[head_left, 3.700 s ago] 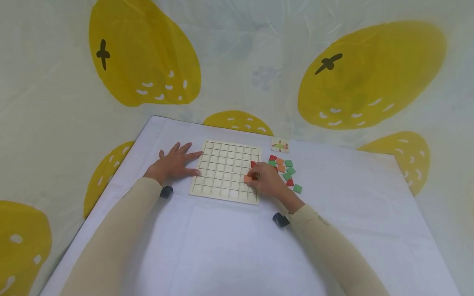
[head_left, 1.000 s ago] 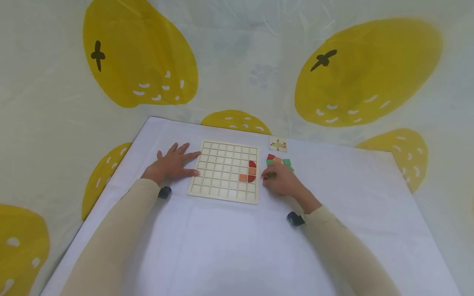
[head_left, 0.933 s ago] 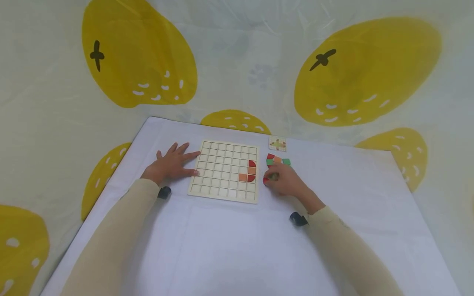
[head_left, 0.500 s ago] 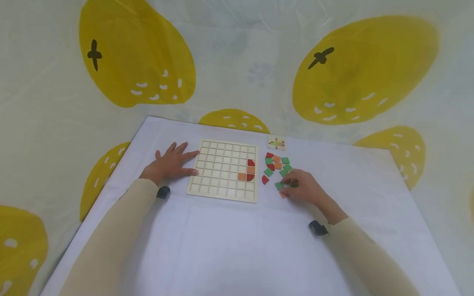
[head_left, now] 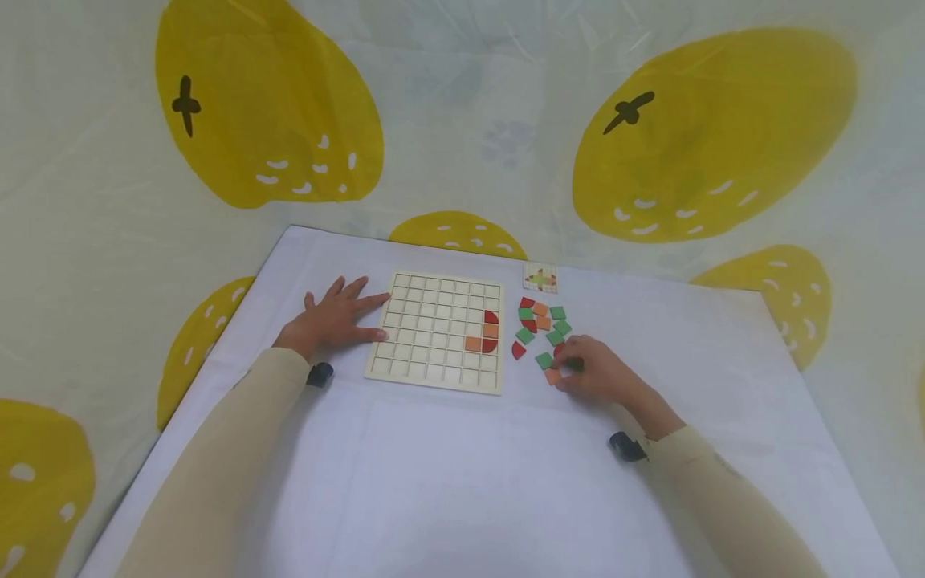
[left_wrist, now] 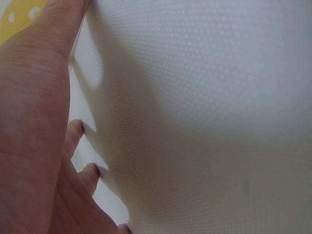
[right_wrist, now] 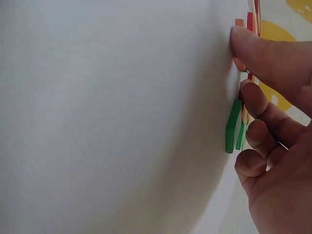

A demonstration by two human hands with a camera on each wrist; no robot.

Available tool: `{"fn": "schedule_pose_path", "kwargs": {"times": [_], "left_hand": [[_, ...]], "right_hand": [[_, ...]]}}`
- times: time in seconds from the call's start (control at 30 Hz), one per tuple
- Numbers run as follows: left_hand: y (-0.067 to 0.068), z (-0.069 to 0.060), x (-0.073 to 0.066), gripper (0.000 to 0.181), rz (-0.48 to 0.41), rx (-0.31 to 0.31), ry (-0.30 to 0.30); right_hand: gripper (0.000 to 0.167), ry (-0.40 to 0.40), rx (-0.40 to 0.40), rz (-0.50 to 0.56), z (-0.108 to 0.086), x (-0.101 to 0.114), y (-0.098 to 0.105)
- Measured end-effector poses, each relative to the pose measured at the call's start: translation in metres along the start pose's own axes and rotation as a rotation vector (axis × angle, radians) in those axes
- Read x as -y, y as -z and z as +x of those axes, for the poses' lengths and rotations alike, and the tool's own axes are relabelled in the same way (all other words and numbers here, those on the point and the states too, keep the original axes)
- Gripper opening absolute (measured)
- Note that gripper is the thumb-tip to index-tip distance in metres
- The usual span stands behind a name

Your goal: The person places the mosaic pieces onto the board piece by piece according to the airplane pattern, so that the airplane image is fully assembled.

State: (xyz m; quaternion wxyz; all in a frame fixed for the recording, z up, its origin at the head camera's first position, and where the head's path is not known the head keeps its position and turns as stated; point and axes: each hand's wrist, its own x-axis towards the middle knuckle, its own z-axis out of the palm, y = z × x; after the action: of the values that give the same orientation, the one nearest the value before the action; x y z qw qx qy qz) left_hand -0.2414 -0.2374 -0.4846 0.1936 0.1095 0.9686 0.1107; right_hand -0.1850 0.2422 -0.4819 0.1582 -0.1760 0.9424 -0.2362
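My left hand (head_left: pixel 332 319) lies spread flat on the table, its thumb and index finger at the left edge of the pale gridded board (head_left: pixel 432 387). The board's right side bears a red quarter-round tile (head_left: pixel 491 317), an orange tile (head_left: pixel 491 330), another red quarter-round tile (head_left: pixel 489 347) and another orange tile (head_left: pixel 473 343). To the right, my right hand (head_left: pixel 596 371) has its thumb and index finger at an orange square tile (head_left: pixel 552 376) on the table. In the right wrist view the thumb overlaps this orange tile (right_wrist: pixel 240 63), and the other fingers are curled.
Several loose green, red and orange tiles lie right of the board, including a green tile (head_left: pixel 544 361) and a red quarter-round tile (head_left: pixel 518 351). A pattern card (head_left: pixel 540 278) lies near the back edge of the white table (head_left: pixel 433 482). A fruit-printed cloth hangs behind.
My right hand has moved from the board to the loose tiles, left a red quarter-round tile apart near the board, then shifted right to the orange tile. The left hand stays in place.
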Motion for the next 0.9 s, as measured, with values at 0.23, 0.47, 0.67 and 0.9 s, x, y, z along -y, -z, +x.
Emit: {"fn": "schedule_pose_path", "kwargs": {"times": [0.23,0.47,0.67,0.9], "left_hand": [[0.0,0.0,-0.002,0.089,0.011,-0.001,0.012],[0.002,-0.003,-0.003,0.088,-0.009,0.004,0.011],[0.0,0.0,-0.001,0.089,-0.005,0.002,0.012],[-0.001,0.001,0.001,0.089,-0.006,0.001,0.012]], "right_hand": [[0.025,-0.035,0.017,-0.008,0.003,0.002,0.0],[0.025,-0.035,0.005,-0.004,0.002,0.006,-0.001],[0.028,-0.041,-0.005,0.016,0.002,0.007,-0.004],[0.029,-0.013,-0.041,0.033,0.002,0.01,-0.003]]}}
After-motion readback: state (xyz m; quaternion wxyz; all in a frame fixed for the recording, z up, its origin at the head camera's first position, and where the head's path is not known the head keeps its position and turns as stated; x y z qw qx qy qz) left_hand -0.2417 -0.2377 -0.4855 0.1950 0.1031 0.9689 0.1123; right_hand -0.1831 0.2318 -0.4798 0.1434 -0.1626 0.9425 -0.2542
